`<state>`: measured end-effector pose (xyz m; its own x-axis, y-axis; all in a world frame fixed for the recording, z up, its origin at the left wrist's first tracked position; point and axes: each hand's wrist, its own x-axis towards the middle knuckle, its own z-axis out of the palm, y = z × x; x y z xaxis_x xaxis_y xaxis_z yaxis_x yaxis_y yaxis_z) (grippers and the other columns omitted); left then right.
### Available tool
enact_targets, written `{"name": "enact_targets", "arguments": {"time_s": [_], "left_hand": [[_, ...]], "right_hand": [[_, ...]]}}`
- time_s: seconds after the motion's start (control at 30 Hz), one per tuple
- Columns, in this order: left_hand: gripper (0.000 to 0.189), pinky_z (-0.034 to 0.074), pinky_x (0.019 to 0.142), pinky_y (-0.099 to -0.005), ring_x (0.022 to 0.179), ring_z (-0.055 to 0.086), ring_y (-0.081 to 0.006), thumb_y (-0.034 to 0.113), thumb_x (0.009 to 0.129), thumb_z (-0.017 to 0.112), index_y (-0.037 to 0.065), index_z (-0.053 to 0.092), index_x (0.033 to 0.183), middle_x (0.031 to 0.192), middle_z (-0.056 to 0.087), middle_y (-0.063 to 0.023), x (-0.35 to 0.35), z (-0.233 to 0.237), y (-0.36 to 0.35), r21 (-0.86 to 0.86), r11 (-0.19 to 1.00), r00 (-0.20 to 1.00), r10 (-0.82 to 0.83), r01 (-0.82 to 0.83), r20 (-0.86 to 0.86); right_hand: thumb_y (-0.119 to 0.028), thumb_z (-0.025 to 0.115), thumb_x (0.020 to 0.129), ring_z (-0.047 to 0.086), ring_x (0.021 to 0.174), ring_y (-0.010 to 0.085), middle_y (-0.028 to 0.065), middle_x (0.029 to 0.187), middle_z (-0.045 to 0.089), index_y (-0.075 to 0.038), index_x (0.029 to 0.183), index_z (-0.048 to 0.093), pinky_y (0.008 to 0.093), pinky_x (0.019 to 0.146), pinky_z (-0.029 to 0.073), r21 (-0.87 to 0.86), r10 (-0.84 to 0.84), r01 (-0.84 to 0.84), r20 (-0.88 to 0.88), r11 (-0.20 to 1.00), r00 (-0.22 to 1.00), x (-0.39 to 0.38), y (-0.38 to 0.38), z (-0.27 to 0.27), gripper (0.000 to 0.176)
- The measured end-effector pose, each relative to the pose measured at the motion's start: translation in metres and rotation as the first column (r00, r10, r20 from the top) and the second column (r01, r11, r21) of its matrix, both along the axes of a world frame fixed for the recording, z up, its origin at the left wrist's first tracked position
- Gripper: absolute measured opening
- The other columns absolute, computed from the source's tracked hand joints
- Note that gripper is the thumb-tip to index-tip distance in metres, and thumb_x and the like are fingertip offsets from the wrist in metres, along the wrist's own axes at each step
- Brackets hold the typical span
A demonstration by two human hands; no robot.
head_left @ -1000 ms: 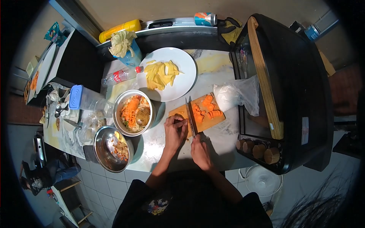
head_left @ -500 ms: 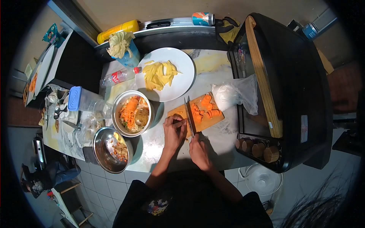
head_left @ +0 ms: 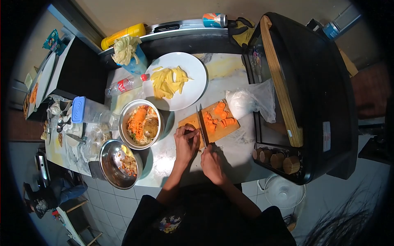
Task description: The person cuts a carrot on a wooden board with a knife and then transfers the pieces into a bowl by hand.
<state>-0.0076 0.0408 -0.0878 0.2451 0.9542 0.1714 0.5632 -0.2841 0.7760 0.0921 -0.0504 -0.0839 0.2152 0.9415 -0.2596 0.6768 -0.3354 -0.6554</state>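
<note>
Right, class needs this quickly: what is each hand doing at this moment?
Left hand: closed, fingers pinching a brownish piece, too hidden to name, over the cutting board.
Right hand: closed, holding the knife by its handle.

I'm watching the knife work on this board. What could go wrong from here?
The left hand has its fingers right beside the knife, so a slip of the right hand might cut them.
Loose carrot pieces crowd the cutting board beyond the blade; some could get pushed off.
The metal bowl sits by the counter's front edge, where a bumped elbow might tip it.
</note>
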Motion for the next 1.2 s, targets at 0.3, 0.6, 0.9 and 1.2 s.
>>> {"name": "enact_targets", "arguments": {"time_s": [0.3, 0.6, 0.9, 1.2], "left_hand": [[0.026, 0.037, 0.082, -0.0381, 0.093, 0.051, -0.0274, 0.002, 0.074, 0.066, 0.006, 0.073, 0.098, 0.096, 0.059, -0.0088, -0.001, -0.001, 0.001, -0.009, 1.0, 1.0, -0.012, 0.012, -0.006], [0.026, 0.037, 0.081, -0.0381, 0.093, 0.051, -0.0272, 0.003, 0.074, 0.067, 0.006, 0.073, 0.099, 0.096, 0.059, -0.0093, -0.001, -0.003, 0.0, 0.0, 1.0, 1.0, -0.009, 0.009, -0.011], [0.026, 0.04, 0.087, -0.0383, 0.094, 0.052, -0.0269, 0.001, 0.074, 0.068, 0.007, 0.074, 0.099, 0.096, 0.057, -0.0084, -0.001, 0.002, 0.001, -0.04, 0.999, 1.0, -0.009, 0.008, -0.028], [0.025, 0.037, 0.083, -0.0374, 0.093, 0.052, -0.0267, 0.003, 0.074, 0.068, 0.006, 0.074, 0.098, 0.095, 0.059, -0.0085, -0.001, -0.002, 0.0, 0.012, 1.0, 1.0, 0.005, -0.005, -0.02]], "right_hand": [[-0.014, 0.047, 0.094, 0.059, 0.068, 0.0486, 0.0283, 0.066, 0.059, 0.009, 0.102, 0.043, 0.0542, 0.059, 0.047, -0.001, 0.001, -0.001, 0.01, 1.0, 1.0, -0.002, 0.002, 0.005, 0.025], [-0.016, 0.048, 0.093, 0.06, 0.07, 0.0472, 0.0291, 0.071, 0.059, 0.012, 0.111, 0.043, 0.0536, 0.063, 0.048, -0.007, 0.004, -0.004, 0.059, 1.0, 0.998, -0.004, 0.0, 0.003, 0.034], [-0.017, 0.049, 0.093, 0.061, 0.075, 0.0466, 0.0302, 0.075, 0.06, 0.01, 0.107, 0.045, 0.0533, 0.066, 0.048, -0.068, 0.002, 0.0, 0.029, 0.998, 1.0, -0.002, 0.003, 0.012, 0.03], [-0.016, 0.049, 0.093, 0.061, 0.076, 0.047, 0.0308, 0.078, 0.06, 0.011, 0.11, 0.043, 0.0527, 0.067, 0.049, -0.071, 0.035, -0.032, 0.048, 0.997, 0.998, 0.001, 0.006, 0.008, 0.033]]}}
